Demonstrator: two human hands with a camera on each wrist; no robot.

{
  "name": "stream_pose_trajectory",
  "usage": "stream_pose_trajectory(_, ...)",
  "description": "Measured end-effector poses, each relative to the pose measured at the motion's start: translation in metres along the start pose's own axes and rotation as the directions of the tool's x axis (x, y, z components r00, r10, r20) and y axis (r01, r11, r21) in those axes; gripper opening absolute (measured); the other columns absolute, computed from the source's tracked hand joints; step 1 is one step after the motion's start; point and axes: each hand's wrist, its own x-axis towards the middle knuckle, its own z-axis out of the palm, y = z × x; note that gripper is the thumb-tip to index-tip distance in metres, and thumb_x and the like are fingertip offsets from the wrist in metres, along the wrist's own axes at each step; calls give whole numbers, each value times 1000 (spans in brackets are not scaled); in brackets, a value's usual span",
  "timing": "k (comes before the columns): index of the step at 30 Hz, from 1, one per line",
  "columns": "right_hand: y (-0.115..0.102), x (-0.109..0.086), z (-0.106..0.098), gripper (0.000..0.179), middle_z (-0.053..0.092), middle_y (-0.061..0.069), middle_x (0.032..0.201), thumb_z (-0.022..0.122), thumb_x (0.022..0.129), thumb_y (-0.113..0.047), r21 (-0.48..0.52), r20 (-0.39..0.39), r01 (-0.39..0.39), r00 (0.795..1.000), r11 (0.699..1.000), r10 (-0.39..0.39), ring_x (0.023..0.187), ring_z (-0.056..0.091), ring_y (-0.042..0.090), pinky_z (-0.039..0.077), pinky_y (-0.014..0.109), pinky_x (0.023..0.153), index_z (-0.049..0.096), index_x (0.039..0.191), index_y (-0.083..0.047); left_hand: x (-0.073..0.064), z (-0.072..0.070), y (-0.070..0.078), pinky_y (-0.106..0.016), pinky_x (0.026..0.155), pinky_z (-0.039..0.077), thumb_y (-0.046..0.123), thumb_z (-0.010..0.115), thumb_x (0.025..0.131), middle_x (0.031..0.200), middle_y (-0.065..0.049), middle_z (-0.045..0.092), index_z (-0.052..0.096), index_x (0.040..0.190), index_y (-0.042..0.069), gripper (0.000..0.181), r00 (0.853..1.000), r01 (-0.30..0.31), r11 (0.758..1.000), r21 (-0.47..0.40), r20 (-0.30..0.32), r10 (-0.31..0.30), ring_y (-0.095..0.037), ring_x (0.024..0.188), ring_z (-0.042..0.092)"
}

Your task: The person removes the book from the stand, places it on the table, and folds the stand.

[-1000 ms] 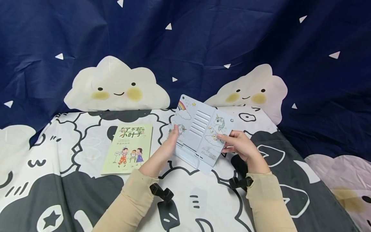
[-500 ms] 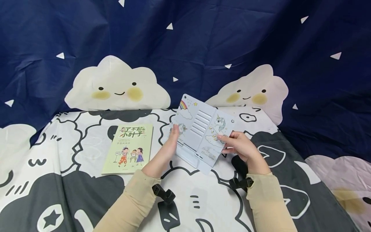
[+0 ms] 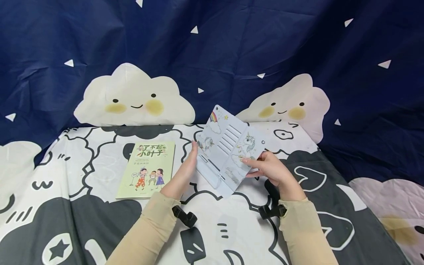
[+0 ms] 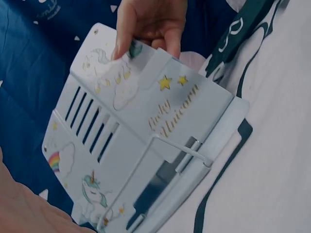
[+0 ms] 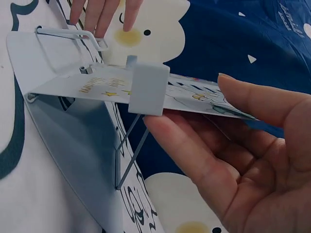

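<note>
A white metal book stand (image 3: pixel 228 147) with unicorn prints, a slotted panel and a wire page holder (image 4: pixel 182 146) is tilted above the bed-like surface. My right hand (image 3: pixel 276 171) pinches its right edge, thumb on the printed face and fingers beneath, beside a small white block (image 5: pixel 149 89). At the left edge of the stand is my left hand (image 3: pixel 183 173), its thumb upright. In the right wrist view the left fingers (image 5: pixel 95 17) extend straight near the wire. Folded out behind the panel is a wire leg (image 5: pixel 129 160).
A light green book (image 3: pixel 145 171) with cartoon children on its cover lies flat to the left. The black-and-white cartoon cloth (image 3: pixel 228 224) covers the surface. Behind it hangs a dark blue curtain (image 3: pixel 225 44) with smiling clouds.
The book stand has turned and tipped a little, its lower end shifting left. My right hand has moved slightly left with it; my left thumb has moved off the printed face to the edge.
</note>
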Motion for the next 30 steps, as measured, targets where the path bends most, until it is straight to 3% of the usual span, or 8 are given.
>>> stream_pose_trajectory(3, 0, -1, 3, 34, 74, 4, 98, 64, 95, -7, 7, 17, 9, 1000, 1000, -10, 88, 73, 16, 62, 40, 77, 55, 120, 13, -2, -2, -4, -54, 124, -2, 83, 11, 89, 169, -2, -1, 7, 161, 21, 95, 998, 50, 999, -11, -39, -50, -27, 155, -5)
stream_pose_trajectory(8, 1, 0, 6, 36, 73, 7, 101, 64, 93, -2, 33, 43, 33, 998, 999, -34, 91, 73, 18, 61, 45, 78, 52, 123, 14, -1, -5, -6, -53, 125, -2, 89, 14, 84, 169, -1, 1, 9, 161, 20, 103, 997, 42, 998, -40, -60, -45, -26, 155, -1)
stream_pose_trajectory(19, 1, 2, 10, 37, 73, 6, 103, 64, 92, 1, 40, 51, 33, 998, 999, -35, 92, 73, 20, 59, 52, 80, 52, 125, 10, -1, -5, -8, -50, 125, -2, 89, 14, 83, 169, 0, 2, 10, 161, 19, 105, 997, 32, 997, -63, -70, -36, -23, 155, -2)
stream_pose_trajectory(24, 1, 2, 9, 38, 72, 8, 105, 64, 92, 0, 38, 57, 29, 998, 999, -31, 92, 73, 21, 60, 50, 80, 50, 126, 10, -3, 0, -8, -46, 126, -3, 89, 13, 83, 168, 4, 2, 11, 161, 21, 104, 993, 15, 985, -173, -109, -34, -20, 155, -4)
stream_pose_trajectory(30, 2, 2, 7, 40, 72, 7, 104, 65, 90, 3, 43, 80, 35, 996, 998, -39, 92, 73, 22, 58, 53, 82, 50, 125, 13, -5, 10, -8, -49, 125, -6, 86, 14, 86, 168, 1, -12, -3, 160, 21, 100, 987, 1, 947, -321, -151, -52, -28, 154, -12)
